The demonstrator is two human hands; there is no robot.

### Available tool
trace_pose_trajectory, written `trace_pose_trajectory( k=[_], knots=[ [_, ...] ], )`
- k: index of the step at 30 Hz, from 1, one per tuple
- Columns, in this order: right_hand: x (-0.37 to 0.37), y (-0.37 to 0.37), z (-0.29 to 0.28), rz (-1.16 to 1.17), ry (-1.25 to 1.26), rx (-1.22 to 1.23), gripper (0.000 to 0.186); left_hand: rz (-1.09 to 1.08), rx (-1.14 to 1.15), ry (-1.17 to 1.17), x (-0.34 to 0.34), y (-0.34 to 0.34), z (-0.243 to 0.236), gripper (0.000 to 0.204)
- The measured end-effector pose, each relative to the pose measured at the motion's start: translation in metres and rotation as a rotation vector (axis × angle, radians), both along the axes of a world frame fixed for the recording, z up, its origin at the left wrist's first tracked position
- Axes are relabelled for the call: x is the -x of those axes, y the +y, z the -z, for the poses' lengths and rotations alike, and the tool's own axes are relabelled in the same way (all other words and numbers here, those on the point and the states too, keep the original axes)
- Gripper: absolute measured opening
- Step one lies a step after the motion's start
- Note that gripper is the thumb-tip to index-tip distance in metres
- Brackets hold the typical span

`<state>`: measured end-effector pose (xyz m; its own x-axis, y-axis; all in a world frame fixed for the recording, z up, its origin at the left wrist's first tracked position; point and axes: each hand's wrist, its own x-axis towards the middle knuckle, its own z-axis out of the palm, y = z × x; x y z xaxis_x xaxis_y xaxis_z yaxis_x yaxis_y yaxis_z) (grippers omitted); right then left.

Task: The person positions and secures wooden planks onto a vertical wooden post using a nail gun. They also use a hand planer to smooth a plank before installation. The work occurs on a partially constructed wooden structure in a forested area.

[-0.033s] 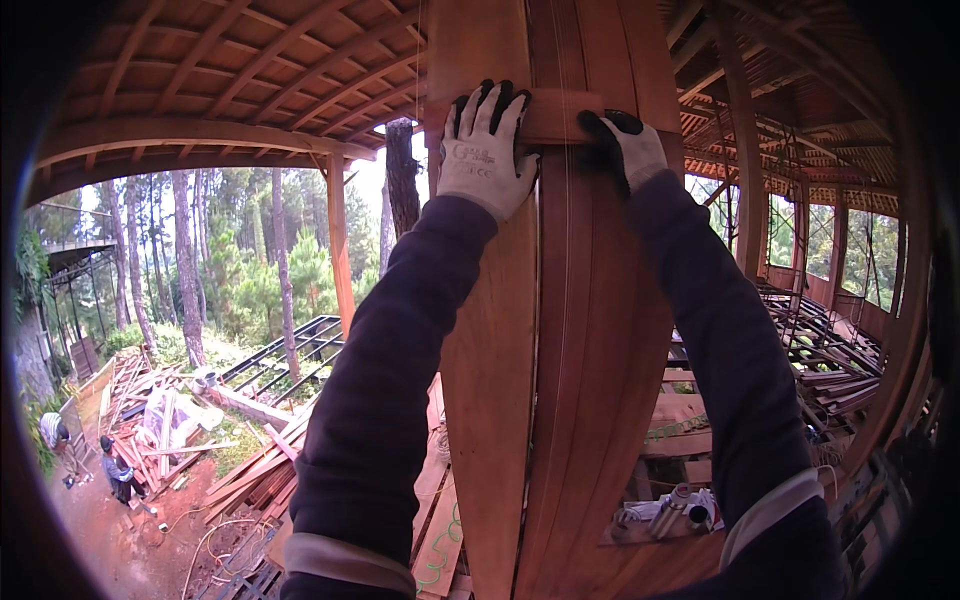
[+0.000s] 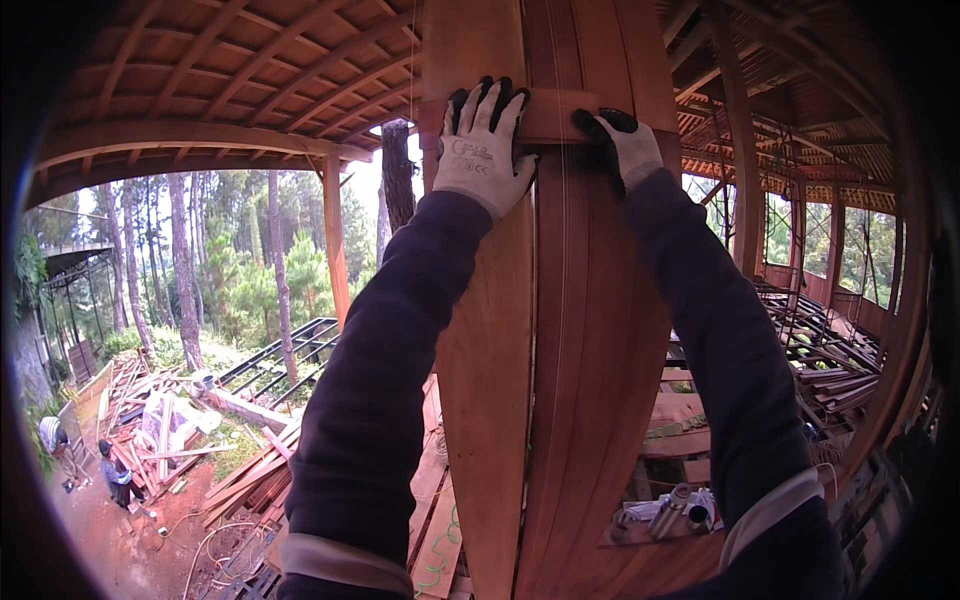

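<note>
The strip [image 2: 562,116] is a short, flat, reddish-brown piece of wood, set crosswise and nearly level over two tall upright boards, with a dark line along its lower edge; its two ends are partly covered, so its full length cannot be told. The left board [image 2: 488,350] is plain, smooth and more golden brown. The right board [image 2: 592,290] is redder, marked by several lengthwise lines. A narrow seam separates the two, pale just below the strip.

Smooth wooden boards [image 2: 600,320], matt cloth sleeves [image 2: 385,340], rough tree trunk [image 2: 397,180]
</note>
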<state>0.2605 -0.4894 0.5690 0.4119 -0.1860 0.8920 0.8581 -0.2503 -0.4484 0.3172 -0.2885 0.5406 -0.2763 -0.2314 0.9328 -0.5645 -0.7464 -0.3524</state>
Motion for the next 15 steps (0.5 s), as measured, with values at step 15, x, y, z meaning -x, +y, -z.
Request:
trace_pose_trajectory(
  k=[15],
  knots=[
    [-0.004,-0.016,0.021,-0.143,-0.250,0.011,0.023,-0.046,0.012,-0.117,-0.024,-0.015,-0.008,0.070]
  ],
)
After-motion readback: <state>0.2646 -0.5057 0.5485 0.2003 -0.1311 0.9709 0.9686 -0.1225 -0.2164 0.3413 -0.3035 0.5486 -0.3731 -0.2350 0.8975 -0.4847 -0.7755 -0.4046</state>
